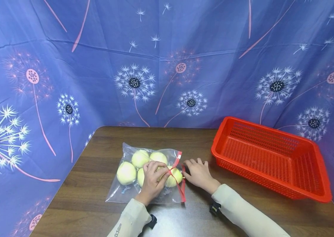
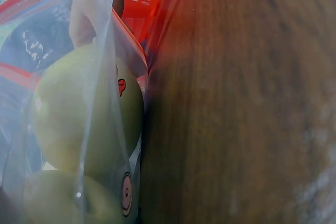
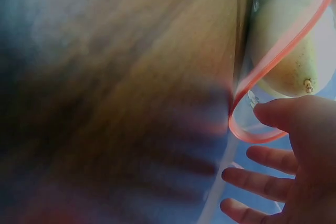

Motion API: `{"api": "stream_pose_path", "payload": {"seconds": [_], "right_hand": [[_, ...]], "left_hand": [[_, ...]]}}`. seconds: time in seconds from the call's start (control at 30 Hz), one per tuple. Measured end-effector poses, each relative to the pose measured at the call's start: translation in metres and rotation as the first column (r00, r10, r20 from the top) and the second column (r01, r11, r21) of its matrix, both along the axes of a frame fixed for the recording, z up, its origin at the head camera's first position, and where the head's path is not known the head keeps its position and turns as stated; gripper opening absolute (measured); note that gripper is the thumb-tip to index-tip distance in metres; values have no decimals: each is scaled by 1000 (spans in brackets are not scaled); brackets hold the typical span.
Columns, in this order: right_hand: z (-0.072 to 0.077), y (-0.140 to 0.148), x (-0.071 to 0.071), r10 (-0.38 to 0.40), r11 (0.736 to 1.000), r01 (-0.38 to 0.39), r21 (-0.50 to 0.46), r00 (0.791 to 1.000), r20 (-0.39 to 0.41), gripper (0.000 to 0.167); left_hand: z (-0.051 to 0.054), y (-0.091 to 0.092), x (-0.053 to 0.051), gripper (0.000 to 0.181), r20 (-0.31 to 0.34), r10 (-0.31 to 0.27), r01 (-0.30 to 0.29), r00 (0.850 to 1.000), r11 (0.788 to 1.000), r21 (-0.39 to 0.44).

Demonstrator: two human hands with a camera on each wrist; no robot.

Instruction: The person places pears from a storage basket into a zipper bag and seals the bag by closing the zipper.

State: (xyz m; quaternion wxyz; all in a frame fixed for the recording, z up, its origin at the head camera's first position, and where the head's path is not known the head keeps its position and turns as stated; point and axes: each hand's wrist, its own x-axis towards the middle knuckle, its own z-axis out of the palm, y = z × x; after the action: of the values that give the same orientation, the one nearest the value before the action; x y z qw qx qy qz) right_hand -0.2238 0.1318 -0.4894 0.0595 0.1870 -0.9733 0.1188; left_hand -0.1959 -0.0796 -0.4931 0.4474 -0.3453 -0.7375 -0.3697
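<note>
A clear plastic bag with a red zip edge lies on the table, several pale yellow-green round fruits inside. My left hand is over the bag, its thumb and fingers pinching the red edge by the mouth. At the bag's right side, my right hand has its fingers spread and relaxed, the thumb beside the mouth. The right wrist view shows that hand with its thumb near the looped red edge and a fruit. Fruits show through the plastic in the left wrist view.
A red perforated basket stands on the wooden table to the right of my right hand, tilted in direction. Behind the table hangs a blue cloth with a dandelion pattern.
</note>
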Motion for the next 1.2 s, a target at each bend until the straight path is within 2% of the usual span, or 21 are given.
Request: {"api": "stream_pose_path", "payload": {"seconds": [0.33, 0.67, 0.97, 1.2], "right_hand": [[-2, -6, -3, 2, 1000, -1, -17, 1000, 7, 23], [-3, -7, -5, -3, 1000, 2, -8, 998, -58, 16], [2, -7, -6, -28, 999, 26, -24, 998, -59, 15], [10, -10, 0, -30, 997, 21, -76, 992, -120, 6]], "left_hand": [[1, 1, 1, 31, 4, 2, -2, 1000, 1000, -3], [0, 1, -2, 30, -18, 5, -5, 1000, 1000, 4], [3, 3, -3, 31, -44, 14, -14, 999, 1000, 16], [9, 3, -3, 29, -60, 2, 1, 998, 999, 45]]}}
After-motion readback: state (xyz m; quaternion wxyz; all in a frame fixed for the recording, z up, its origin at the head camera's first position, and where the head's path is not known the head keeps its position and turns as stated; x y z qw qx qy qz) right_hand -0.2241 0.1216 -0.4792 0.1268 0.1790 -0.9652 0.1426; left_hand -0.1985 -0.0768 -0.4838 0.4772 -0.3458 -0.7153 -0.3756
